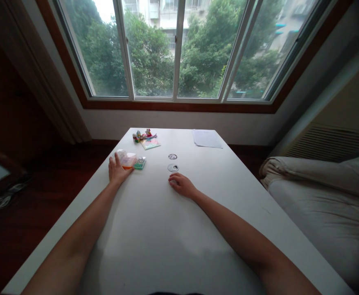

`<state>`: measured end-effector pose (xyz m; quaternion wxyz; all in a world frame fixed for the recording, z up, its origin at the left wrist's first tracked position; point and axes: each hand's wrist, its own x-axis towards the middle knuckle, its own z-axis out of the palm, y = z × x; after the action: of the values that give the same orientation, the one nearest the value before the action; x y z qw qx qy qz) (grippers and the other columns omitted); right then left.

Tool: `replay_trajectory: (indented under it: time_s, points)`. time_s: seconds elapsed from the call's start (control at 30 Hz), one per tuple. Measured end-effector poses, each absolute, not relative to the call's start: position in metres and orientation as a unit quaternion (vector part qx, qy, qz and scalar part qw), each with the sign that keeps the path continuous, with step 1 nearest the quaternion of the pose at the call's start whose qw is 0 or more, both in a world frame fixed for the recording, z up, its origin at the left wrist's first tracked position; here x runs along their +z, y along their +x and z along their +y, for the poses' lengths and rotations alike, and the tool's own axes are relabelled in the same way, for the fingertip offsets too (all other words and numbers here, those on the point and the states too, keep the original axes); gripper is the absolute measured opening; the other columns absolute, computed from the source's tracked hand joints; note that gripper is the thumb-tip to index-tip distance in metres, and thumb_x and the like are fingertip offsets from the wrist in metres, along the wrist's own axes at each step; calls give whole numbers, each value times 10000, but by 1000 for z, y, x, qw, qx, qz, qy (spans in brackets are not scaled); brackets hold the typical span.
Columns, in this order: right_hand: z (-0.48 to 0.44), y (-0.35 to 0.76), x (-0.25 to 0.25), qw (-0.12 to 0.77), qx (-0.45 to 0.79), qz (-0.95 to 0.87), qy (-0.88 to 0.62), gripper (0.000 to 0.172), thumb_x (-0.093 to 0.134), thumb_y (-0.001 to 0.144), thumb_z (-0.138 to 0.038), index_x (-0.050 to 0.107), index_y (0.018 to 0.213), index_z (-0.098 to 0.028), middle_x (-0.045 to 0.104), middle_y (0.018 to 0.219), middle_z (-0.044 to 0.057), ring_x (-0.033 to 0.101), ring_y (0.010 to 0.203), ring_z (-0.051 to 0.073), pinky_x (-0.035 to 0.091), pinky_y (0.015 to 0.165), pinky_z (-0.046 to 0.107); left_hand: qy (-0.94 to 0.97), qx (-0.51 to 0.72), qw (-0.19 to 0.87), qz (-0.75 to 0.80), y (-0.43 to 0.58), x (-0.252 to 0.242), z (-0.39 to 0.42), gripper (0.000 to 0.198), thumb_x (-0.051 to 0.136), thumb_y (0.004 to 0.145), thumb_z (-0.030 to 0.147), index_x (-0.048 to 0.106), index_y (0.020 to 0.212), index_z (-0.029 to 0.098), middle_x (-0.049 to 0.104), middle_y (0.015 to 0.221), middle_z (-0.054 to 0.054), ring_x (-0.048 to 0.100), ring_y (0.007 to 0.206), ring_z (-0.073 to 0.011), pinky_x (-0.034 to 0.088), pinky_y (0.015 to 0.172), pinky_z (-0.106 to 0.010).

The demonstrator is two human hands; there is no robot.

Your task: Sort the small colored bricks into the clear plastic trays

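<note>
My left hand (118, 171) is on the left side of the white table, fingers spread and thumb stretched out. It rests against a group of small packs: a clear-and-white pack (121, 155), a pinkish clear box (129, 159) with an orange lower edge, and a green flat box (140, 163). Part of the group is hidden behind the hand. My right hand (183, 185) lies on the tabletop near the middle, its fingers loosely bent and a little apart, with nothing seen in them. Just beyond its fingertips is a round dark-rimmed disc (173, 168); a second disc (172, 156) lies farther back.
Small colourful toy figures (141, 136) stand at the table's far left, beside a pastel-coloured card (151, 143). White paper sheets (207, 138) lie at the far right. A covered sofa or bed (323, 192) is right of the table (154, 237); a window is ahead.
</note>
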<state>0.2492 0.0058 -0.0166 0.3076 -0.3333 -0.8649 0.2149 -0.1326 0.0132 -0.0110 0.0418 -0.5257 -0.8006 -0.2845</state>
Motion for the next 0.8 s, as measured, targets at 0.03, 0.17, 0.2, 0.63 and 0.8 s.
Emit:
replay_trajectory:
  time_s: [0.03, 0.17, 0.2, 0.63, 0.8]
  points:
    - [6, 249, -17, 308, 215, -865, -334, 201, 616, 897, -228, 726, 1065, -240, 661, 1183, 74, 636, 1080, 198, 490, 961, 352, -525, -287, 36, -800, -131, -11, 14, 1316, 730, 652, 686, -26, 1592, 160, 20, 1632, -233, 121, 1497, -422, 205, 1197, -510]
    - [6, 249, -18, 308, 214, -866, -333, 199, 616, 897, -231, 724, 1063, -247, 659, 1183, 63, 637, 1071, 193, 491, 954, 342, -523, -294, 25, -799, -125, -10, 20, 1294, 734, 664, 670, -18, 1593, 173, 9, 1635, -224, 101, 1496, -436, 204, 1194, -522]
    - [6, 249, -18, 308, 214, -866, -332, 198, 617, 895, -229, 723, 1062, -247, 659, 1183, 61, 637, 1065, 191, 493, 948, 339, -524, -295, 25, -799, -124, -10, 22, 1287, 733, 669, 665, -16, 1593, 172, 7, 1636, -223, 96, 1498, -433, 201, 1196, -518]
    - [2, 251, -18, 282, 152, -878, -355, 215, 606, 909, -263, 701, 1102, -250, 635, 1231, 74, 606, 1137, 212, 466, 1008, 369, -538, -314, 75, -778, -112, -2, 14, 1202, 708, 728, 629, 24, 1589, 145, 27, 1634, -234, 52, 1508, -413, 130, 1209, -557]
    - [-5, 248, -15, 224, 74, -865, -443, 345, 573, 935, -360, 638, 1252, -239, 573, 1356, 112, 512, 1284, 248, 371, 1113, 407, -690, -318, 95, -643, -66, 8, -2, 826, 551, 900, 460, 172, 1581, 186, 192, 1629, -142, 157, 1510, -312, 181, 1229, -486]
